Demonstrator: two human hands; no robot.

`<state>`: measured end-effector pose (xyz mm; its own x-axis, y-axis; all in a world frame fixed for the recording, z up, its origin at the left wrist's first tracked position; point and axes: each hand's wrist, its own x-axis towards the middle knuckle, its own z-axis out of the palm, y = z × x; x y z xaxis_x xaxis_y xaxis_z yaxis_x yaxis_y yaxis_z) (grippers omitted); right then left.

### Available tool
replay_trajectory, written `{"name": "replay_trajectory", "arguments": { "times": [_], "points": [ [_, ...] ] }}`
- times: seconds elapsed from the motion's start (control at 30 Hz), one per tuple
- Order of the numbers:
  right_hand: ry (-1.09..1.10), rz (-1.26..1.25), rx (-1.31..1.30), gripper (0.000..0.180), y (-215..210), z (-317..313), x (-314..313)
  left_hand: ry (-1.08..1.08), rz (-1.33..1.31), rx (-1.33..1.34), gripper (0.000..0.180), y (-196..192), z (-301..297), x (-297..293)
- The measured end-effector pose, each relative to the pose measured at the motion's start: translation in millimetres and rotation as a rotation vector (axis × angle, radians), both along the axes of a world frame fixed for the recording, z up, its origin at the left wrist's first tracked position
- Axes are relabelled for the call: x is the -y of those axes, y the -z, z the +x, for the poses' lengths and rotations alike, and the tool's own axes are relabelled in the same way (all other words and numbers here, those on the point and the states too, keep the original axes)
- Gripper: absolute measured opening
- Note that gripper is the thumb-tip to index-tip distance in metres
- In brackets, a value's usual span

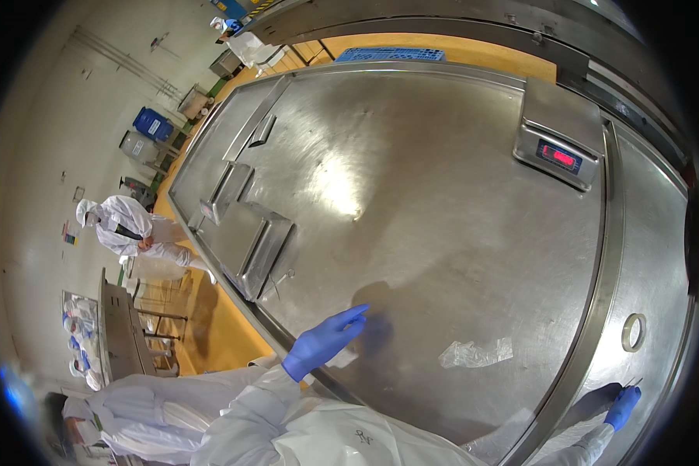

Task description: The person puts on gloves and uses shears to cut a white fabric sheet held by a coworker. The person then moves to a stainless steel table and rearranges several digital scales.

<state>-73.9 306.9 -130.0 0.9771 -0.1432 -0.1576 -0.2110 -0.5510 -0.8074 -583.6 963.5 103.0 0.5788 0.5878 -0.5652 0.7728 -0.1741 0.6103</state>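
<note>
My left hand (326, 342), in a blue glove, hovers over the near left part of a steel table (443, 233). Its fingers are stretched forward and nothing shows in them. At the lower right, my right hand (623, 408), also gloved in blue, is over the narrow steel strip beyond the table's raised divider. Its fingers are closed around a thin dark thing (634, 382), too small to make out. Just beyond that hand lies a pale ring like a tape roll (626, 332). A crumpled piece of clear plastic film (478, 353) rests on the steel between my hands.
A steel scale (559, 140) with a lit red display stands at the far right. Steel box-shaped units (248, 241) line the left edge. A blue crate (388, 54) shows behind the table. One person in white (124, 225) stands at left, another (155, 412) close beside me.
</note>
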Motion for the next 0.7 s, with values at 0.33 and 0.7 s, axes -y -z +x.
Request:
{"name": "replay_trajectory", "arguments": {
  "times": [0.33, 0.7],
  "points": [
    [-0.372, -0.078, 0.075, 0.055, -48, 48, -142, -0.327, 0.779, -0.183, 0.063, 70, -123, -94],
    [-0.4, -0.176, 0.068, 0.05, -152, -76, -230, -0.144, 0.675, -0.63, 0.058, 112, -105, -110]
  ]
}}
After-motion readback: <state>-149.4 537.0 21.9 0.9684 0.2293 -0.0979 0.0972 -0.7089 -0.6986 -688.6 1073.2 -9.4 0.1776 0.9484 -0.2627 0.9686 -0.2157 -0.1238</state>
